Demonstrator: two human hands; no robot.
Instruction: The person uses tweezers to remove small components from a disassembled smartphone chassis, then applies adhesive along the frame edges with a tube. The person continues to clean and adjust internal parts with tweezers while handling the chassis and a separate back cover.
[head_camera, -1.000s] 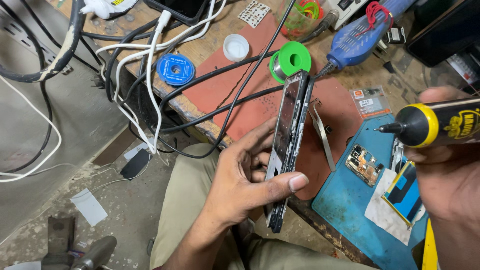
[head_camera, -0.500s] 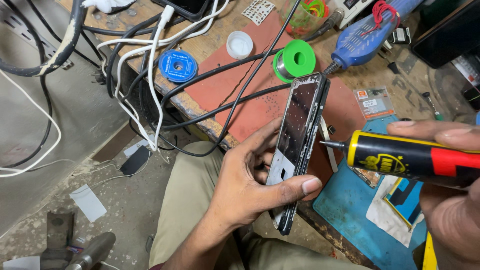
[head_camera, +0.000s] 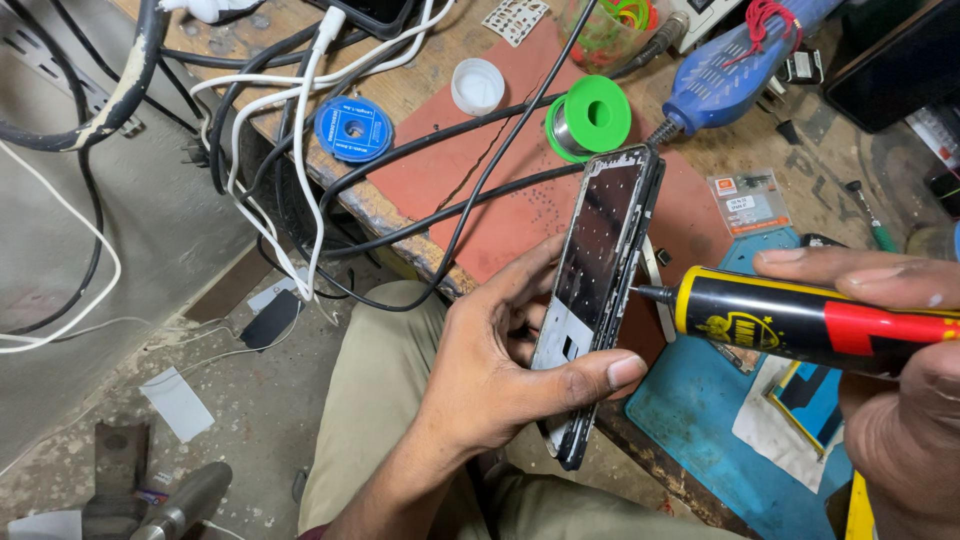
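Note:
My left hand (head_camera: 500, 370) grips an opened phone frame (head_camera: 603, 280), held upright and tilted, thumb across its lower part. My right hand (head_camera: 890, 380) holds a black, yellow and red glue tube (head_camera: 790, 320) level, its thin nozzle tip touching the right edge of the phone frame about halfway up. Both sit above the front edge of a wooden workbench (head_camera: 400, 215) covered by a red mat (head_camera: 500, 190) and a blue mat (head_camera: 700, 410).
A green solder spool (head_camera: 590, 118), a blue round spool (head_camera: 352, 128), a white cap (head_camera: 477, 85) and a blue soldering tool (head_camera: 730, 65) lie on the bench. Black and white cables (head_camera: 300, 120) hang over its left edge. My knee is below.
The glue tube has swung from pointing up to lying level and moved left until its nozzle meets the phone frame's edge. My left hand has kept the frame nearly still.

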